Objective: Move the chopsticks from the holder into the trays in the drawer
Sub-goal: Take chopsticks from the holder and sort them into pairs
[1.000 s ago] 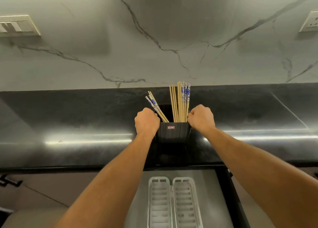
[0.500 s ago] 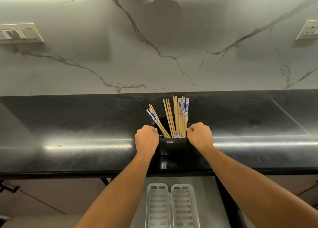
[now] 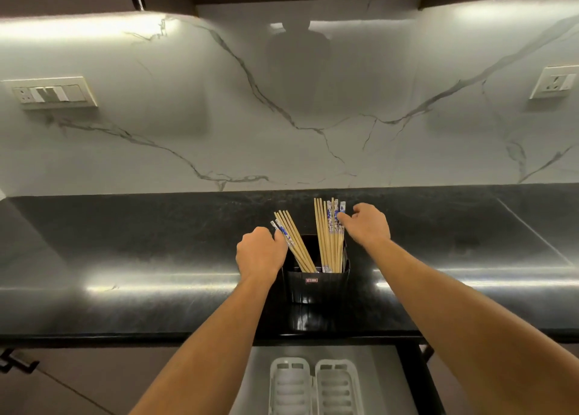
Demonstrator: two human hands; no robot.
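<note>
A black chopstick holder [image 3: 316,286] stands on the dark counter near its front edge. Two bundles of wooden chopsticks stick out of it, some with blue-and-white tops. The left bundle [image 3: 296,245] leans left; the right bundle [image 3: 329,236] stands nearly upright. My left hand [image 3: 261,253] is curled against the left bundle, thumb and fingertips on its outer chopsticks. My right hand [image 3: 366,223] is up at the tops of the right bundle, fingers apart and fingertips touching them. Below the counter, two white slotted trays [image 3: 289,386] [image 3: 340,386] lie side by side in the open drawer [image 3: 407,380].
The glossy black counter [image 3: 156,258] runs left and right of the holder. A white marble backsplash rises behind it, with a switch plate [image 3: 51,93] at left and a socket [image 3: 553,82] at right. A cabinet handle [image 3: 15,363] shows at lower left.
Both hands have left the holder's sides and risen to the chopsticks. The left hand went to the left bundle and the right hand to the right bundle's tops. The camera has tilted up.
</note>
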